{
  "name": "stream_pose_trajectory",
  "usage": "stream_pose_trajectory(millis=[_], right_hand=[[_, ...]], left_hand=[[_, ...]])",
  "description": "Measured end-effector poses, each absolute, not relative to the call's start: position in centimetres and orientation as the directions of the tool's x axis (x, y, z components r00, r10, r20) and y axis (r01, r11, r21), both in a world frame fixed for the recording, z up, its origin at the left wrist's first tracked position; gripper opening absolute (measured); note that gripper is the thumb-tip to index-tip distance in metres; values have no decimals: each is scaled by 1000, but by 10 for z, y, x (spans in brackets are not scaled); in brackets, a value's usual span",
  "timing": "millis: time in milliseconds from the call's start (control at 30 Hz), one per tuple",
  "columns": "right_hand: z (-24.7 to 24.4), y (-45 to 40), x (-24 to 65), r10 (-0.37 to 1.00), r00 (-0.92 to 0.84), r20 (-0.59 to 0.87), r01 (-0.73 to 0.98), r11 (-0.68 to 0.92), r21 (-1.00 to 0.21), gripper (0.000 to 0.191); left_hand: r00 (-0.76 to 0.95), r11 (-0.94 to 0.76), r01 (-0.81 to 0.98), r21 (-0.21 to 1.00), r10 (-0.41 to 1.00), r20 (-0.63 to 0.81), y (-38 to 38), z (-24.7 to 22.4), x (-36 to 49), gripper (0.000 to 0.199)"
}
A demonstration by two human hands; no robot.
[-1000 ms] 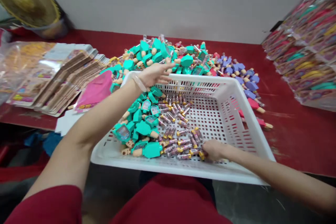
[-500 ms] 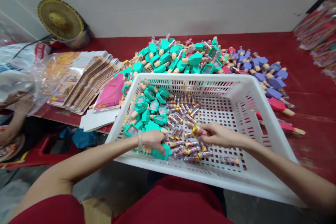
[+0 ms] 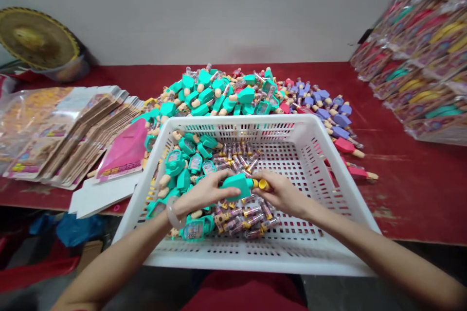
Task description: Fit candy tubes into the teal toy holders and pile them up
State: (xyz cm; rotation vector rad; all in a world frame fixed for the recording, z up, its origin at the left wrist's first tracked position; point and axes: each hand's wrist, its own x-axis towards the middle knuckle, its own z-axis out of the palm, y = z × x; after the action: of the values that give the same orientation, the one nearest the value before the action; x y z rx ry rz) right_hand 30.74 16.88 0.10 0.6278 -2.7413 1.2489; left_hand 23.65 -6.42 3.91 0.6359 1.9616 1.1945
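Observation:
My left hand [image 3: 209, 190] is closed around a teal plastic toy case [image 3: 236, 187] with a narrow neck pointing right. My right hand [image 3: 282, 193] is closed on small yellow-ended tubes [image 3: 263, 184]. One yellow end meets or nearly meets the case's neck; the fingers hide the rest. Both hands are above a white perforated basket [image 3: 248, 258]. Inside it on the left lie several teal cases [image 3: 184, 180] with beige knobs. Clear tubes with yellow ends [image 3: 251, 221] are spread over the middle of its floor.
Behind the basket, teal toys [image 3: 215, 92] and purple ones [image 3: 328, 104] are heaped on the red table [image 3: 397, 194]. Printed cards [image 3: 83, 131] and a pink packet [image 3: 126, 148] lie left. Bagged toys [image 3: 430, 58] are stacked at right. A straw hat [image 3: 36, 39] leans far left.
My left hand has lifted a teal case from the basket and moved up. My right hand has brought the yellow-ended tubes left to its neck. The view has swung right.

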Motion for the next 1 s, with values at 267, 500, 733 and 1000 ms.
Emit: stream_pose_trajectory(millis=[267, 500, 733, 1000], right_hand=[[-19, 154, 320, -509, -705, 494, -687, 663, -297, 45], [-26, 150, 332, -567, -692, 446, -706, 661, -254, 43], [-27, 154, 317, -334, -927, -169, -54, 565, -823, 17], [-30, 166, 313, -446, -881, 160, -459, 719, -522, 29]], left_hand=[[-495, 555, -126, 822, 683, -537, -73, 34, 242, 48], [-263, 582, -340, 738, 695, -669, -76, 15, 238, 46], [-515, 497, 628, 599, 842, -159, -70, 3, 251, 45], [-424, 557, 351, 753, 811, -403, -74, -2, 243, 51]])
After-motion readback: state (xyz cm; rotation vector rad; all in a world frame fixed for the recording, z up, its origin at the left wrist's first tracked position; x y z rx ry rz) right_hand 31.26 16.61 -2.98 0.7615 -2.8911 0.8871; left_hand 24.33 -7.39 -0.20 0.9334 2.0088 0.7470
